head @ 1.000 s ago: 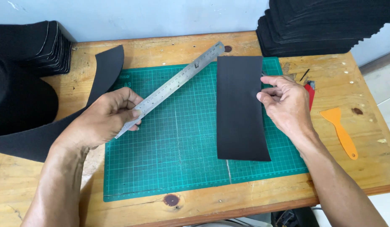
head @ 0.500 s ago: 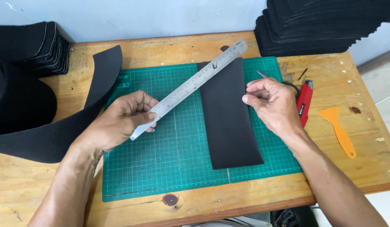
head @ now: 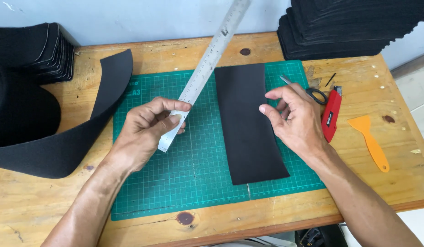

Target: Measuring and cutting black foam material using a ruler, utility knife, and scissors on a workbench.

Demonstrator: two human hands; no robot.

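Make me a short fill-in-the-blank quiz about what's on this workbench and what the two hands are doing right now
1. The left hand grips the lower end of a long metal ____.
2. The black sheet lies flat on a ____ cutting mat.
3. The right hand rests at the ____ edge of the black sheet.
4. The scraper lying on the wooden table near the red knife is ____ in colour.

Missing words: ruler; green; right; orange

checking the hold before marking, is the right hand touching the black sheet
Touching. The head view shows the right hand with fingertips pressed on the black sheet's right edge.
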